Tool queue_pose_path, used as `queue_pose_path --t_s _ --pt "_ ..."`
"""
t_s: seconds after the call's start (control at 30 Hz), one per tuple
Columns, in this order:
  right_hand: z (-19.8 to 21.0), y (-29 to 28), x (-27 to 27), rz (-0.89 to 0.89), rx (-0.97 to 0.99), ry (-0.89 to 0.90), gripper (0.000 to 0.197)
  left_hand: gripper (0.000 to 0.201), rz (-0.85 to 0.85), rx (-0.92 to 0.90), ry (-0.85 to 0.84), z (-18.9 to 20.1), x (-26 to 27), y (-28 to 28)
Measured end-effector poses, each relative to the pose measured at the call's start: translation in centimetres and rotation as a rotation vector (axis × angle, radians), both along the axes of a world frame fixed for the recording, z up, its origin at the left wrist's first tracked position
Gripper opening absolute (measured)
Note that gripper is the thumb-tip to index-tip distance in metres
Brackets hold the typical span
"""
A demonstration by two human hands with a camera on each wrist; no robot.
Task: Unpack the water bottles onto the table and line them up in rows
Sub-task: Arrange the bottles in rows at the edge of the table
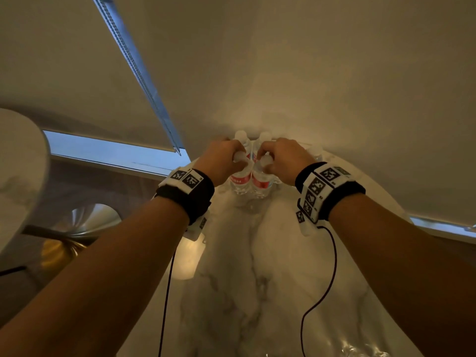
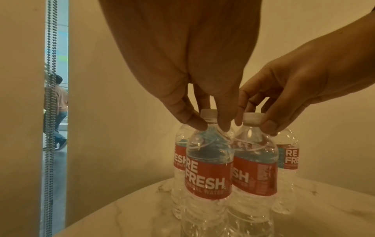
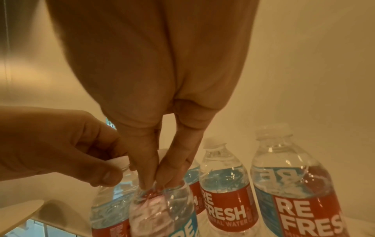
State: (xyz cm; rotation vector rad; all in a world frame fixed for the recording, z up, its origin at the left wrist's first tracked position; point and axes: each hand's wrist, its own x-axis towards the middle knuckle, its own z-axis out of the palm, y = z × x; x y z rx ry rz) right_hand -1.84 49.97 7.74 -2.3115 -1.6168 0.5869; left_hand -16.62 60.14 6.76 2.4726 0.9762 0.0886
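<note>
Clear water bottles with red labels stand at the far end of the marble table (image 1: 257,279). My left hand (image 1: 238,157) pinches the neck of one upright bottle (image 2: 209,168) just under its white cap. My right hand (image 1: 265,159) pinches the top of the bottle beside it (image 2: 255,168), which touches the first. In the right wrist view my right hand's fingertips (image 3: 146,179) close on that bottle (image 3: 162,208). Two more bottles (image 3: 225,192) (image 3: 294,192) stand to the right. Other bottles stand behind the held pair, partly hidden.
A wall rises close behind the bottles. A blind with a bead chain (image 1: 144,81) hangs at the left. Another round tabletop (image 1: 20,163) sits at the far left. Wrist cables (image 1: 332,266) trail over the table. Crinkled clear plastic (image 1: 360,349) lies near the front edge.
</note>
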Motion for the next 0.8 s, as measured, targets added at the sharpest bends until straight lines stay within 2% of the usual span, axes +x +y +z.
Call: queue_pose_path --t_s 0.2,0.3,0.5,0.57,0.7,0.8 --pt "-0.3 0.0 0.5 0.051 -0.040 0.100 0.036 0.032 0.014 0.007 -0.029 -0.3 -0.2 0.2" --pt "-0.5 0.1 0.4 0.056 0.042 0.037 0.028 0.031 0.022 0.007 -0.049 -0.4 -0.2 0.0" --pt "-1.0 -0.1 0.5 0.109 0.072 0.025 0.032 0.029 0.046 -0.005 -0.089 -0.7 -0.3 -0.1" --pt "-0.8 -0.4 0.4 0.096 0.050 0.026 0.037 0.037 0.056 -0.029 -0.074 -0.6 -0.3 -0.3" --pt "0.9 -2.6 -0.2 -0.002 0.001 0.071 0.062 0.068 0.136 -0.099 -0.103 0.1 -1.6 -1.4" --pt "3.0 -6.6 -1.0 -0.056 -0.014 0.086 0.055 0.066 0.174 -0.054 -0.163 0.8 -4.0 -4.0"
